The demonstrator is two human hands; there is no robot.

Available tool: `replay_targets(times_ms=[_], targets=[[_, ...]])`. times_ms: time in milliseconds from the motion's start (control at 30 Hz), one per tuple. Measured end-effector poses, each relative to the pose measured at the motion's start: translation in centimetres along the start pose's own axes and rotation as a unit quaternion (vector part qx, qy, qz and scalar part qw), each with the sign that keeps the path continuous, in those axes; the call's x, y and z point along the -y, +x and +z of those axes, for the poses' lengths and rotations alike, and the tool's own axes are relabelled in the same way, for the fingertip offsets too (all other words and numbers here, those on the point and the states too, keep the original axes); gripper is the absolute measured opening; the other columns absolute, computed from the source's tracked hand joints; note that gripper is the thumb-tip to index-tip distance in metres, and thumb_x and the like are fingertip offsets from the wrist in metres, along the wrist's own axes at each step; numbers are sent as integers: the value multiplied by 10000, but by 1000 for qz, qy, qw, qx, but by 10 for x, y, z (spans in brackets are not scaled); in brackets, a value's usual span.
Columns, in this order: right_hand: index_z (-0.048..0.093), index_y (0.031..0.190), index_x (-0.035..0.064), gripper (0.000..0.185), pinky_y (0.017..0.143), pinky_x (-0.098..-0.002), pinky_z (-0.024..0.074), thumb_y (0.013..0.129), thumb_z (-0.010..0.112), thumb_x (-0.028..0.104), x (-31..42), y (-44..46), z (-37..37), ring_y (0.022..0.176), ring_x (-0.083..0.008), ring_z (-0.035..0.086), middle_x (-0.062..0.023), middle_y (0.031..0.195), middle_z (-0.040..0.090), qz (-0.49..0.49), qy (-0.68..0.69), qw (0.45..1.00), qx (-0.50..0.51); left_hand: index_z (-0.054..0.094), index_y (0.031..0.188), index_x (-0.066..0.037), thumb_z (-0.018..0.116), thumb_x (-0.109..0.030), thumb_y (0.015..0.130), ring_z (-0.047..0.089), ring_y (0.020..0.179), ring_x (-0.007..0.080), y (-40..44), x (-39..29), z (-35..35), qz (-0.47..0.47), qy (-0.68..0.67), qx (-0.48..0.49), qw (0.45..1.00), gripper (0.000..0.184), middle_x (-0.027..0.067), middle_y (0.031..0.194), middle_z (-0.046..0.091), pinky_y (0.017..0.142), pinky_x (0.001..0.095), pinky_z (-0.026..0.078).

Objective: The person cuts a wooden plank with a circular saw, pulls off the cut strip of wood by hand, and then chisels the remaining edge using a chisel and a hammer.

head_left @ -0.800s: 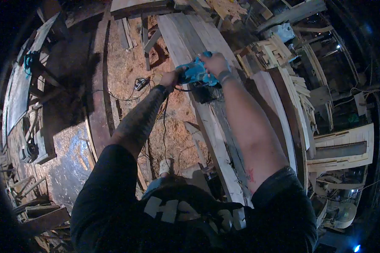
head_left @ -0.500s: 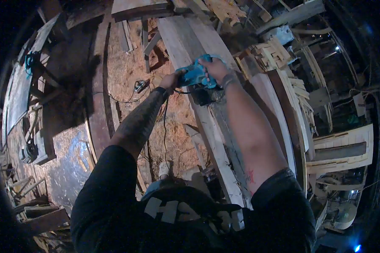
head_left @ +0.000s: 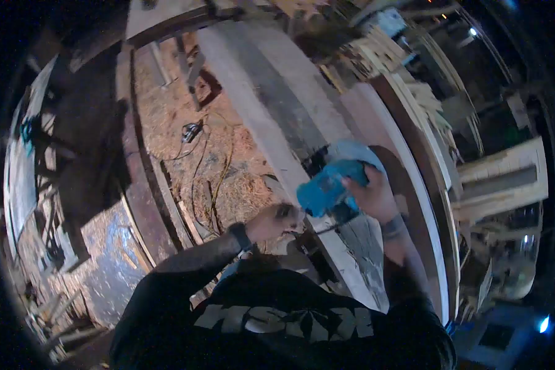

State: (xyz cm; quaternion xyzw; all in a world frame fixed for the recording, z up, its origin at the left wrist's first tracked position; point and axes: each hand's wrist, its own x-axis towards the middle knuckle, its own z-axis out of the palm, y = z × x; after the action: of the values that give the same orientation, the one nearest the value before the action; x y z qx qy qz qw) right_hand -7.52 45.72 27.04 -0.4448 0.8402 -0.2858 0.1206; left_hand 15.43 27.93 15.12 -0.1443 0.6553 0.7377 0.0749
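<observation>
My right hand [head_left: 373, 194] is wrapped round the handle of a teal corded power tool [head_left: 322, 188], whose exact kind is blurred. The tool is over a long wooden plank [head_left: 345, 256] with a darker middle strip. A pale rounded patch shows behind the tool, and I cannot tell whether it is part of it. My left hand [head_left: 272, 223] is off the tool, close to its left end and beside the near edge of the plank. Motion smears its fingers. A dark cord [head_left: 328, 228] runs from under the tool towards my left hand.
Wood shavings [head_left: 160, 117] cover the ground to the left, where a small dark device [head_left: 192, 131] and loose cable lie. Stacked boards [head_left: 407, 142] line the right side. A wooden frame panel [head_left: 505, 179] stands farther right. A dark beam [head_left: 145, 203] runs along the left.
The tool has come closer to my body and to the right in view. My left hand has let go of its left end. The right hand still grips it, and the view has shifted.
</observation>
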Motion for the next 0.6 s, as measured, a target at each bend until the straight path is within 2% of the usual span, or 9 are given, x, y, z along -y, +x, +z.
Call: replay_targets(times_ms=[33, 133, 200, 333, 400, 433, 467, 567, 600], targets=[[661, 1165, -18, 408, 909, -437, 529, 922, 779, 288, -5, -30, -10, 1038, -354, 678, -205, 1111, 698, 54, 7, 998, 15, 723, 1125, -17, 637, -539, 993, 696, 866, 191, -13, 3, 11, -8, 29, 37, 999, 544, 101, 936, 738, 796, 368, 548], [674, 1204, -6, 365, 911, -361, 538, 908, 791, 173, -16, -122, -29, 997, -205, 674, -136, 1088, 708, 44, -30, 998, -39, 727, 1109, -11, 655, -496, 988, 718, 869, 252, -25, 53, 33, 63, 141, 118, 981, 505, 129, 953, 754, 808, 388, 552], [687, 1207, 0, 367, 913, -356, 540, 904, 798, 175, -21, -193, -38, 1016, -194, 670, -122, 1121, 708, 216, 147, 964, -46, 732, 1079, -24, 679, -437, 973, 719, 857, 283, -26, 50, 27, 23, 168, 182, 969, 430, 141, 945, 753, 793, 394, 554], [735, 1182, 27, 335, 866, -347, 559, 896, 795, 190, 5, -303, -56, 982, -158, 683, -81, 1079, 747, 439, 44, 897, -8, 721, 985, -52, 725, -301, 914, 711, 821, 298, 3, 81, 8, 46, 292, 213, 931, 259, 152, 879, 725, 759, 398, 559], [760, 1157, 47, 308, 821, -347, 569, 896, 786, 208, 6, -371, -51, 908, -146, 693, -72, 995, 769, 470, 52, 880, -54, 709, 973, -54, 731, -293, 897, 704, 816, 299, 43, 72, -2, 64, 319, 243, 914, 251, 162, 878, 713, 758, 402, 557], [762, 1150, 49, 302, 815, -347, 569, 895, 787, 209, 16, -390, -49, 906, -146, 695, -77, 995, 769, 537, 111, 833, -76, 706, 984, -54, 729, -312, 898, 702, 825, 308, 67, 54, -2, 53, 338, 264, 902, 273, 168, 895, 712, 771, 404, 556], [765, 1142, 51, 296, 809, -347, 569, 894, 787, 210, 26, -403, -51, 903, -145, 696, -81, 995, 768, 596, 167, 779, -100, 701, 1000, -58, 720, -337, 902, 704, 865, 323, 94, 44, 1, 114, 388, 226, 886, 297, 170, 928, 716, 795, 420, 554], [769, 1135, 58, 291, 848, -357, 560, 880, 791, 197, 21, -503, -16, 925, -161, 698, -81, 1004, 765, 610, 243, 729, -193, 697, 1133, -79, 693, -411, 913, 707, 995, 370, 158, -9, 46, 217, 513, 185, 810, 398, 181, 1003, 728, 886, 473, 548], [762, 1156, 60, 311, 875, -357, 554, 877, 792, 193, 16, -534, -1, 956, -167, 696, -85, 1041, 761, 614, 253, 717, -210, 662, 1228, -71, 700, -428, 906, 682, 1079, 386, 188, 2, 62, 277, 534, 169, 781, 482, 198, 1097, 712, 933, 490, 536]])
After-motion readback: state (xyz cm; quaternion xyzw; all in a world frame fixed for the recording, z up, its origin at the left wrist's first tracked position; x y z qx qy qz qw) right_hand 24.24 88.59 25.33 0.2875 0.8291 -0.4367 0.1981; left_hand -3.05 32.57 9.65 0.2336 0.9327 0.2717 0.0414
